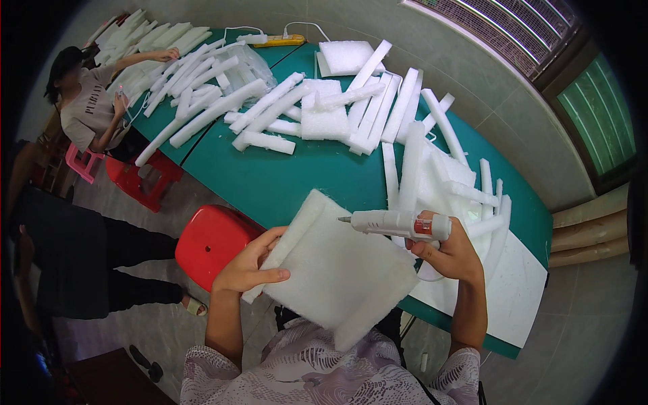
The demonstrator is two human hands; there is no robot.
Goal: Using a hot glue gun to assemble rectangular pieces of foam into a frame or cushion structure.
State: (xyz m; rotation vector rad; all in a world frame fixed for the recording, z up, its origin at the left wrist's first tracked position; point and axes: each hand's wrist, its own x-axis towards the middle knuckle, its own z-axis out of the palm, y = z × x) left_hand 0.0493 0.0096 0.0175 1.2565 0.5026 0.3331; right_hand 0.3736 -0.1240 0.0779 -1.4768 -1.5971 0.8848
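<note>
My left hand grips a white foam panel by its left edge, thumb on top. Raised strips run along the panel's left and right sides. In my right hand is a white hot glue gun, held above the panel's far right part. Its nozzle points left and stands apart from the foam. Part of the gun's handle is hidden by my fingers.
Loose white foam strips and foam blocks cover much of the green table. A white board lies at right. A red stool stands at left. One person works at the far left; another stands nearer.
</note>
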